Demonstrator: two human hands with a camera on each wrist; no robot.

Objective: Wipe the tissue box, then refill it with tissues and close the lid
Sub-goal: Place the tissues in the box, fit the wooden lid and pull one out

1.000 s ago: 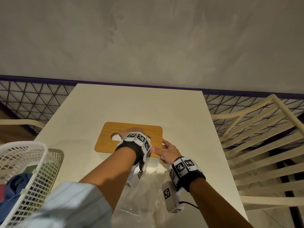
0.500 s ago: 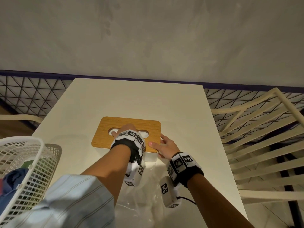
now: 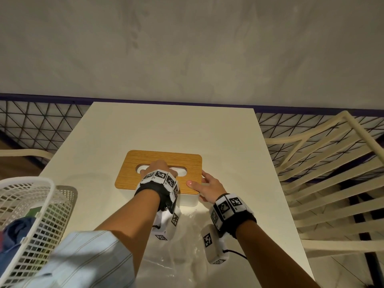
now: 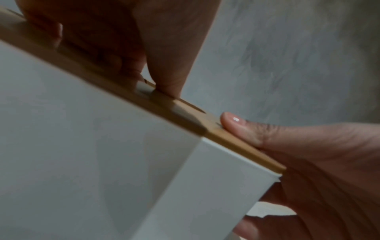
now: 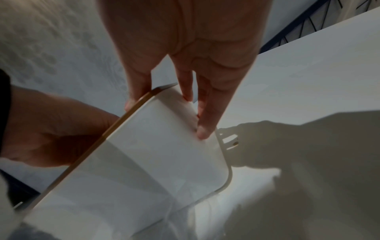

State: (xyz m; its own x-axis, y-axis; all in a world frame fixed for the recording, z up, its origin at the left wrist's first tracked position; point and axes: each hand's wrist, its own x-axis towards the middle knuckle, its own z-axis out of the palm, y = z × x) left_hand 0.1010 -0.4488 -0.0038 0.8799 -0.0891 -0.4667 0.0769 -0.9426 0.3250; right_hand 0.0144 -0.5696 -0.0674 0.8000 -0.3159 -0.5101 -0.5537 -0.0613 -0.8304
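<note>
The lid is being seated on the box, which is standing near the middle of the table, so the closing step is judged to be in hand. The left hand is being held over the slot, with fingers reaching down into it, seemingly onto the tissue that is showing white there. Whether those fingers are pinching the tissue or only pressing cannot be told. The box's near right corner is being clamped by the right hand: its thumb is being pressed on the lid's top while its fingers are being laid against the white side wall.

For the next move, a sheet is probably wanted through the slot, with the box being held steady and the lid being kept flush all round.

Compared with a second ago, the grip of both hands is being kept much the same, though the left hand is being shifted further onto the slot. A basket is standing at the left, and clear wrap is lying near the table's front edge.
</note>
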